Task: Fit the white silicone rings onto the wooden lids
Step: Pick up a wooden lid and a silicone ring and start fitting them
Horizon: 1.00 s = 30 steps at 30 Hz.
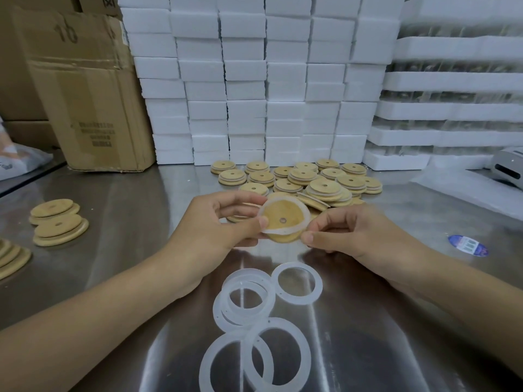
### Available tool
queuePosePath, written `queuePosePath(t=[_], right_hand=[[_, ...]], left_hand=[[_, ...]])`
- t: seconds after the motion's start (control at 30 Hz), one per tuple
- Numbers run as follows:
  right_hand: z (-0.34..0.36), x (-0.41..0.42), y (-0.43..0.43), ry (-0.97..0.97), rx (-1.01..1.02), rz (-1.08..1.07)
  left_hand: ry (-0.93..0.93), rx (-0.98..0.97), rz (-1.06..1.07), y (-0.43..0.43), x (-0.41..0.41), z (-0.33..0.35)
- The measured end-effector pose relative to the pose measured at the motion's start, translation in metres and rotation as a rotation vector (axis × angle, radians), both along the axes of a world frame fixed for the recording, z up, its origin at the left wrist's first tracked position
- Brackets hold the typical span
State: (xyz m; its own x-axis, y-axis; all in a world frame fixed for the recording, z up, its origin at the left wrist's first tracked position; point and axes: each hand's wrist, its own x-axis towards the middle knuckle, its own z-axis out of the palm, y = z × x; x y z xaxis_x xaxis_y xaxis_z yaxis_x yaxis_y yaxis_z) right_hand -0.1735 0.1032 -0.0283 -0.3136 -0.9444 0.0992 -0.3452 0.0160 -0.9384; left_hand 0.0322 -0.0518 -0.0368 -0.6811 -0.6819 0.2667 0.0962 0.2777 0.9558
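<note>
Silicone ring (pixel 283 230): pinched at both sides above the middle of the table (pixel 119 199), draped over the held lid (pixel 283 212); near band lying across the lid's face, so judged not yet seated round the rim.
Left hand (pixel 215 222): closed on lid and ring together, thumb on the ring's left edge, fingers curled behind.
Right hand (pixel 348 230): closed on the ring's right edge, pinched between thumb and forefinger.
Ring's feel: thin, soft and stretchy by the look, light, likely to twist or snap back off; best taken at opposite edges and worked over the rim bit by bit.
Lid's feel: stiff wooden disc, light, not fragile; best gripped by the rim, leaving the face free.
Lid's facing: face with the centre hole tilted up toward the wearer; round, so no long axis.
Ring's axis: pulled slightly oval, longer from hand to hand, roughly parallel to the table's near edge.
Loose rings (pixel 246 304): flat and overlapping, toward the near edge.
Lid pile (pixel 305 179): toward the far edge, just before the foam blocks (pixel 254 80).
Side lids (pixel 58 222): near the left edge, well apart from the hands.
</note>
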Motion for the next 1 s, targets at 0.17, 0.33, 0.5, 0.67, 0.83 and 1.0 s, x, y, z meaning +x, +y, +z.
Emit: queuePosePath(t=[0.17,0.33,0.5,0.67,0.83,1.0], right_hand=[[0.000,0.007,-0.002,0.003,-0.050,-0.050],[0.000,0.011,-0.002,-0.123,-0.126,-0.125],[0.000,0.014,-0.002,-0.122,-0.174,-0.165],[0.000,0.014,-0.002,-0.073,-0.160,-0.178],[-0.004,0.019,-0.004,0.014,-0.298,-0.194],[-0.005,0.019,-0.005,0.005,-0.313,-0.197]], left_hand=[[0.050,0.013,0.025,0.002,0.000,0.002],[0.019,-0.038,0.062,0.007,-0.004,-0.001],[-0.007,-0.102,0.048,0.010,-0.003,-0.003],[-0.007,-0.112,0.069,0.013,-0.004,-0.002],[-0.040,-0.146,0.054,0.015,-0.003,-0.001],[-0.024,-0.142,0.047,0.018,-0.004,-0.002]])
